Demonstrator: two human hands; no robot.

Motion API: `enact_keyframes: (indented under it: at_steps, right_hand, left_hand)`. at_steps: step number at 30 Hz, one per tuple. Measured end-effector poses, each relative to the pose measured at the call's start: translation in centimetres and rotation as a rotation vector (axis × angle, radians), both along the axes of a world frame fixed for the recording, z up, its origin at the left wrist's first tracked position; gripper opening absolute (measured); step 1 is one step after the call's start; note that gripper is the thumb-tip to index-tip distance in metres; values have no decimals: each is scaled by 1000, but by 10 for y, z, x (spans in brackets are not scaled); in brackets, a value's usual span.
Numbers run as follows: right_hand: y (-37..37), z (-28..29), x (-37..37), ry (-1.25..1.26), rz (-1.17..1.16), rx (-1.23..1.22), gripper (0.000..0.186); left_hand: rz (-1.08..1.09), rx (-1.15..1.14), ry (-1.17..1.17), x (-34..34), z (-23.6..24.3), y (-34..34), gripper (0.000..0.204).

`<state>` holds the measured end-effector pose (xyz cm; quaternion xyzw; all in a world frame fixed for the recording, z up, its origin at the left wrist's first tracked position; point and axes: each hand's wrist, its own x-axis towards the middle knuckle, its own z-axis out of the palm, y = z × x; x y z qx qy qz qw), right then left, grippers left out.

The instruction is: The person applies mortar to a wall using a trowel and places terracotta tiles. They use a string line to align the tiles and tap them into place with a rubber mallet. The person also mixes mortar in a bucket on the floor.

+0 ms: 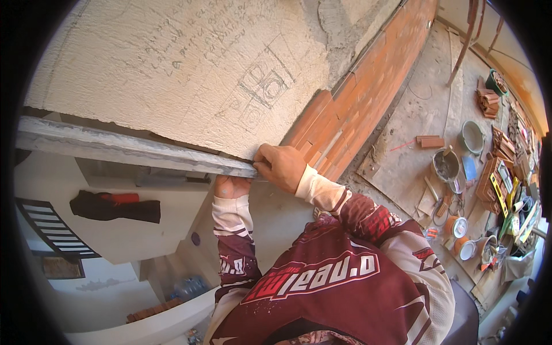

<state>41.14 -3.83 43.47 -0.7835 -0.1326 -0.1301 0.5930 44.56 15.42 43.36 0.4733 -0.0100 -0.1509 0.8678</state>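
Observation:
A long grey bar (132,150), smeared with whitish residue, runs along the lower edge of a cream plastered wall (190,69) and ends near its corner. At that end my right hand (282,167) is closed, fingertips pinched against the bar and the wall edge. Whatever the pinch may hold is hidden. Just below the bar's end is my left hand (232,187), its palm partly showing, its fingers hidden behind the bar. Reddish-brown brick strips (351,109) cover the adjoining wall face, right beside my right hand.
On the floor at right stand a mortar bucket (446,165), a grey bucket (472,137) and stacked brick pieces (487,103). A yellow level (498,195) lies among cluttered tools. Reddish poles (463,46) rise at the upper right. Dark clothing (115,207) hangs at left.

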Motion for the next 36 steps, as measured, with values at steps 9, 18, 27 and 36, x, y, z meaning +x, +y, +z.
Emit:
enact_keyframes:
  at_steps: [9, 18, 27, 36]
  right_hand:
    - [-6, -22, -16, -250, -88, 7, 13]
    - [-2, -25, -20, -150, -125, 94, 6]
    - [6, -24, -9, -69, -102, 160, 6]
    - [-3, -32, -8, -183, -154, -13, 7]
  left_hand:
    - [61, 168, -13, 3, -9, 10, 38]
    - [-3, 1001, -593, 1, -55, 53, 23]
    - [64, 975, -276, -17, -41, 21, 24]
    - [148, 784, -241, 3, -114, 38, 25]
